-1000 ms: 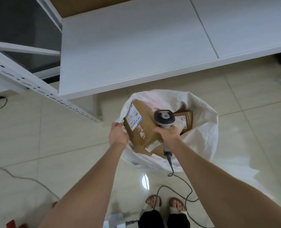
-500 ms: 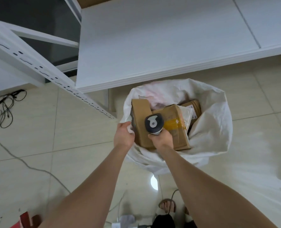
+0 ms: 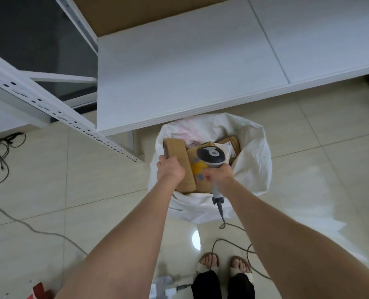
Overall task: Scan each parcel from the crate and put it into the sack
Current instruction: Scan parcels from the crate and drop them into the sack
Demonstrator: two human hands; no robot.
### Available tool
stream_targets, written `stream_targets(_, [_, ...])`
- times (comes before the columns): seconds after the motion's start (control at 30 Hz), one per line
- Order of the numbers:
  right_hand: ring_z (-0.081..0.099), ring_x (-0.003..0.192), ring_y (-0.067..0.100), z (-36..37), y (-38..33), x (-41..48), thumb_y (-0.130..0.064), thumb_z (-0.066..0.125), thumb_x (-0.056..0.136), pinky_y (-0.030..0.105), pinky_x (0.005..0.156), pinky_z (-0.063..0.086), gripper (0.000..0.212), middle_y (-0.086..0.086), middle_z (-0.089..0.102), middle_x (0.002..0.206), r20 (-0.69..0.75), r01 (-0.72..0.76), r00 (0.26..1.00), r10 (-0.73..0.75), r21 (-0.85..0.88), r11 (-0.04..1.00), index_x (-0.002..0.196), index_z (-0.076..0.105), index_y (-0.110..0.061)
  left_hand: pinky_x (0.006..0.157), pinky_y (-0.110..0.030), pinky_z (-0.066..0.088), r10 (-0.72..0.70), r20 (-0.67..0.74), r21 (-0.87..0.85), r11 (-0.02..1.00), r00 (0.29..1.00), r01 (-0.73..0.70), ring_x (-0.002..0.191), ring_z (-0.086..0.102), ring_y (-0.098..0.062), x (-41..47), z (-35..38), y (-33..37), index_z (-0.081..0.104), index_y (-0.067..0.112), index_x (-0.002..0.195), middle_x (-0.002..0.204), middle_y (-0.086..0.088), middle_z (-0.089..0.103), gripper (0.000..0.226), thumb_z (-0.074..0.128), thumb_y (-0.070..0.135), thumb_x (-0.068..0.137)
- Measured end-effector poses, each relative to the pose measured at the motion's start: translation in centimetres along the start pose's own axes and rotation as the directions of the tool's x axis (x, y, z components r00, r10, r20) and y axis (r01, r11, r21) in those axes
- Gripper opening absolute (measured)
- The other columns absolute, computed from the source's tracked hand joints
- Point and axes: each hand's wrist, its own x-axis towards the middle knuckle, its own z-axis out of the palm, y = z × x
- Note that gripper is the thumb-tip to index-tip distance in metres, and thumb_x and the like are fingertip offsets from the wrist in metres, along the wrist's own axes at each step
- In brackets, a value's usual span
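Left hand (image 3: pixel 171 170) curled over the near left edge of a flat brown cardboard parcel (image 3: pixel 180 154), gripping it inside the mouth of the white woven plastic sack (image 3: pixel 254 160). Right hand (image 3: pixel 219 174) just beside, wrapped round the grey handle of a corded barcode scanner with a round black-and-white head (image 3: pixel 211 156), head uppermost over the sack. Under the right hand, touching the held parcel, a brown cardboard box with yellow tape (image 3: pixel 197 169); beyond it, a brown parcel with a white label (image 3: pixel 231 143). Grey scanner cable (image 3: pixel 228 225) trailing back below the right hand over the glossy beige tiled floor (image 3: pixel 71 190). Beyond both hands, a white shelf board (image 3: pixel 190 72).
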Motion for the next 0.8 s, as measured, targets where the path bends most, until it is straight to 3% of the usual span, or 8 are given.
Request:
stream_targets(0.1, [0.054, 0.062, 0.025, -3.5, -2.2, -3.1, -0.001, 0.068, 0.072, 0.039, 0.07, 0.052, 0.019, 0.011, 0.059, 0.063, 0.01, 0.005, 1.0, -0.006, 0.051, 0.999, 0.06, 0.056, -0.01, 0.108, -0.042, 0.037, 0.062, 0.006, 0.036, 0.997, 0.998, -0.062, 0.132, 0.035, -0.033, -2.2, -2.5, 3.3, 0.047, 0.016, 0.138, 0.147, -0.014, 0.029, 0.043, 0.045, 0.019, 0.095])
stream_targets(0.23, [0.05, 0.049, 0.018, -9.4, -5.0, -8.8, -0.003, 0.069, 0.076, 0.033, 0.059, 0.046, 0.023, 0.005, 0.056, 0.051, -0.022, 0.044, 0.999, -0.04, 0.195, 0.98, 0.059, 0.056, -0.01, 0.108, -0.041, 0.036, 0.205, 0.012, 0.136, 0.969, 0.979, -0.205, 0.128, 0.041, -0.032, -6.5, -6.3, 8.6, 0.052, 0.023, 0.134, 0.141, -0.013, 0.038, 0.038, 0.045, 0.028, 0.096])
stream_targets(0.37, [0.05, 0.047, 0.017, -15.2, -6.6, -14.6, -0.008, 0.072, 0.078, 0.029, 0.051, 0.045, 0.016, 0.005, 0.055, 0.052, -0.022, 0.062, 0.998, -0.058, 0.389, 0.919, 0.071, 0.058, -0.008, 0.101, -0.039, 0.041, 0.3, 0.042, 0.145, 0.942, 0.953, -0.303, 0.124, 0.043, -0.031, -11.2, -8.8, 14.2, 0.052, 0.021, 0.133, 0.138, -0.012, 0.036, 0.041, 0.055, 0.023, 0.092])
stream_targets(0.6, [0.045, 0.035, 0.013, -26.8, -5.9, -23.6, 0.001, 0.06, 0.083, 0.021, 0.04, 0.04, 0.014, 0.005, 0.051, 0.049, -0.198, 0.148, 0.979, -0.043, 0.549, 0.823, 0.074, 0.052, -0.006, 0.102, -0.037, 0.044, 0.516, 0.052, 0.201, 0.833, 0.855, -0.515, 0.123, 0.045, -0.029, -21.3, -8.5, 25.5, 0.056, 0.018, 0.131, 0.136, -0.012, 0.038, 0.039, 0.052, 0.017, 0.093])
stream_targets(0.8, [0.045, 0.035, 0.012, -38.8, -1.2, -31.1, 0.002, 0.059, 0.084, 0.02, 0.039, 0.039, 0.014, 0.005, 0.051, 0.048, -0.338, 0.256, 0.941, -0.033, 0.641, 0.724, 0.075, 0.051, -0.006, 0.102, -0.038, 0.043, 0.683, 0.112, 0.24, 0.686, 0.722, -0.687, 0.125, 0.043, -0.028, -32.9, -4.4, 34.9, 0.055, 0.021, 0.132, 0.14, -0.011, 0.035, 0.04, 0.05, 0.017, 0.092])
